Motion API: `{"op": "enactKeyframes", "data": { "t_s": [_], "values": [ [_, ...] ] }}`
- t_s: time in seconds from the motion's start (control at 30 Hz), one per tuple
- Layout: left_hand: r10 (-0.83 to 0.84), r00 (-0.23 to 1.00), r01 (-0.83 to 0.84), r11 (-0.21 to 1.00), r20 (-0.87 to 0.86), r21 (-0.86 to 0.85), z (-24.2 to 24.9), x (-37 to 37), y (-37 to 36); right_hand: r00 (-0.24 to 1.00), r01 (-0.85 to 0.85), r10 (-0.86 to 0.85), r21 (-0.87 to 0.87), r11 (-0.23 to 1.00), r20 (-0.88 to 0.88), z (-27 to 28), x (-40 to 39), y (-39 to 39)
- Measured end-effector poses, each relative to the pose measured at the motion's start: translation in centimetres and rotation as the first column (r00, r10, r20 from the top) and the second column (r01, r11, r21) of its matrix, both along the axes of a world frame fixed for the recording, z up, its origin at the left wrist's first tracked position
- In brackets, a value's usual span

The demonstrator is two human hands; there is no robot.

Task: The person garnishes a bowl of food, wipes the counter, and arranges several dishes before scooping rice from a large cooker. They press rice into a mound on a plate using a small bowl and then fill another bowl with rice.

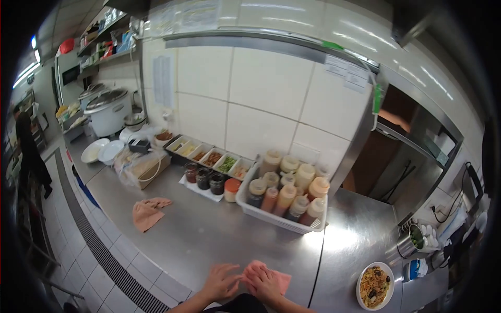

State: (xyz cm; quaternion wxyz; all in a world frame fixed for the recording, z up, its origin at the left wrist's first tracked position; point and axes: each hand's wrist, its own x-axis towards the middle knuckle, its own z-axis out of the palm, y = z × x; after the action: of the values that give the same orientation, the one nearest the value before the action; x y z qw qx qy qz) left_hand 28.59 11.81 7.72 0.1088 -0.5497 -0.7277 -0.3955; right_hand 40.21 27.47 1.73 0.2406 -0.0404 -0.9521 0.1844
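Near the bottom of the head view, a pink cloth (282,282) lies bunched on the steel counter (203,240). My right hand (264,286) is on top of it, fingers curled into the folds. Just to the left, my left hand (221,282) hovers with its fingers apart and nothing in it; its fingertips come close to the cloth's edge. A second pinkish cloth (148,214) rests crumpled farther left on the counter.
Sauce bottles fill a white basket (279,221) against the wall. Beside it stand several jars (203,178) and a row of ingredient trays (213,158). A bowl of noodles (374,286) sits at right. A person (30,146) stands at far left.
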Motion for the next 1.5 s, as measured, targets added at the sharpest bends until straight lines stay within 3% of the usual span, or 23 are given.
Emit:
{"op": "enactKeyframes", "data": {
  "t_s": [0.2, 0.3, 0.37, 0.47, 0.5, 0.6, 0.67, 0.7, 0.73, 0.8, 0.9, 0.97, 1.0, 1.03, 1.1, 1.13, 1.17, 1.2, 1.27, 1.33, 1.4, 1.47, 1.5],
  "values": [
    [-0.017, 1.000, 0.019, 0.996, -0.026, 0.088, -0.2, -4.7, -8.8, 0.997, 0.030, -0.035, 0.077, 0.997, 0.073, 2.2, -12.2, -6.5],
    [0.065, 0.997, -0.061, 0.994, -0.037, 0.095, -1.9, -8.9, -15.5, 0.982, 0.177, -0.157, 0.223, 0.959, -0.103, 5.5, -18.0, -12.5],
    [0.180, 0.981, -0.179, 0.984, 0.077, -0.017, -4.5, -11.4, -20.6, 0.959, -0.223, 0.216, -0.016, 0.975, -0.183, 5.0, -21.2, -16.5],
    [0.252, 0.951, -0.178, 0.920, 0.181, -0.349, -5.9, -14.6, -28.4, 0.901, -0.415, 0.392, -0.106, 0.903, -0.186, 5.2, -24.3, -24.3],
    [0.324, 0.925, -0.237, 0.902, 0.201, -0.361, -5.9, -15.2, -30.6, 0.873, -0.479, 0.457, -0.124, 0.869, -0.167, 4.5, -24.8, -26.7],
    [0.435, 0.883, -0.261, 0.768, 0.176, -0.585, -5.7, -16.8, -37.0, 0.827, -0.552, 0.551, -0.333, 0.764, -0.109, 3.7, -26.7, -32.8],
    [0.656, 0.755, -0.384, 0.429, -0.011, -0.818, -6.7, -16.5, -41.2, 0.814, -0.475, 0.579, -0.515, 0.714, 0.053, 4.1, -27.4, -36.3],
    [0.715, 0.699, -0.311, 0.328, 0.020, -0.892, -7.1, -16.7, -42.8, 0.744, -0.490, 0.657, -0.570, 0.660, 0.120, 3.4, -28.3, -37.3],
    [0.735, 0.678, -0.318, 0.317, 0.019, -0.893, -7.3, -16.7, -44.1, 0.725, -0.508, 0.678, -0.572, 0.644, 0.120, 2.9, -29.7, -38.2],
    [0.832, 0.532, -0.320, 0.372, 0.160, -0.871, -7.7, -16.2, -46.3, 0.603, -0.779, 0.793, -0.276, 0.563, -0.083, 2.6, -32.8, -39.5],
    [0.879, 0.412, -0.307, 0.383, 0.241, -0.871, -7.7, -16.5, -49.2, 0.594, -0.804, 0.776, -0.110, 0.585, -0.214, 4.4, -40.5, -39.4],
    [0.892, 0.362, -0.275, 0.378, 0.269, -0.884, -6.8, -17.8, -51.3, 0.602, -0.767, 0.730, 0.022, 0.642, -0.324, 6.7, -47.5, -37.7],
    [0.910, 0.309, -0.299, 0.370, 0.278, -0.880, -6.7, -19.1, -52.4, 0.659, -0.718, 0.710, 0.073, 0.692, -0.246, 8.7, -51.0, -36.1],
    [0.922, 0.255, -0.318, 0.366, 0.293, -0.875, -6.8, -20.7, -53.4, 0.770, -0.613, 0.617, 0.082, 0.786, -0.160, 10.2, -54.0, -34.3],
    [0.935, 0.234, -0.347, 0.337, 0.267, -0.875, -7.2, -24.3, -55.7, 0.836, -0.398, 0.473, 0.284, 0.872, -0.277, 11.4, -61.5, -30.1],
    [0.952, 0.195, -0.391, 0.297, 0.237, -0.871, -7.5, -26.6, -56.8, 0.784, -0.420, 0.466, 0.203, 0.884, -0.409, 15.3, -64.0, -30.3],
    [0.951, 0.202, -0.384, 0.296, 0.233, -0.875, -7.6, -29.2, -57.8, 0.868, -0.372, 0.348, -0.001, 0.928, -0.354, 16.3, -67.7, -28.7],
    [0.963, 0.152, -0.336, 0.263, 0.223, -0.904, -7.4, -32.0, -58.6, 0.919, -0.176, 0.210, 0.129, 0.976, -0.335, 18.2, -71.2, -28.1],
    [0.974, 0.112, -0.293, 0.220, 0.195, -0.930, -6.5, -39.0, -60.3, 0.863, -0.247, 0.155, -0.134, 0.960, -0.480, 19.9, -79.9, -27.7],
    [0.978, 0.133, -0.123, 0.175, 0.158, -0.977, -5.2, -45.2, -62.0, 0.867, -0.104, 0.144, 0.109, 0.989, -0.477, 19.4, -90.2, -24.3],
    [0.977, 0.136, -0.157, 0.186, 0.166, -0.970, -2.9, -51.2, -64.1, 0.971, -0.017, 0.044, 0.117, 0.993, -0.233, 19.9, -98.9, -22.8],
    [0.932, 0.286, -0.532, 0.346, 0.221, -0.773, -2.0, -55.7, -66.8, 0.991, 0.062, -0.040, 0.172, 0.983, -0.131, 19.1, -106.6, -21.5],
    [0.951, 0.254, -0.592, 0.297, 0.176, -0.749, -0.4, -57.9, -67.4, 0.990, 0.140, -0.132, 0.254, 0.957, -0.048, 18.7, -109.8, -20.9]
  ]
}}
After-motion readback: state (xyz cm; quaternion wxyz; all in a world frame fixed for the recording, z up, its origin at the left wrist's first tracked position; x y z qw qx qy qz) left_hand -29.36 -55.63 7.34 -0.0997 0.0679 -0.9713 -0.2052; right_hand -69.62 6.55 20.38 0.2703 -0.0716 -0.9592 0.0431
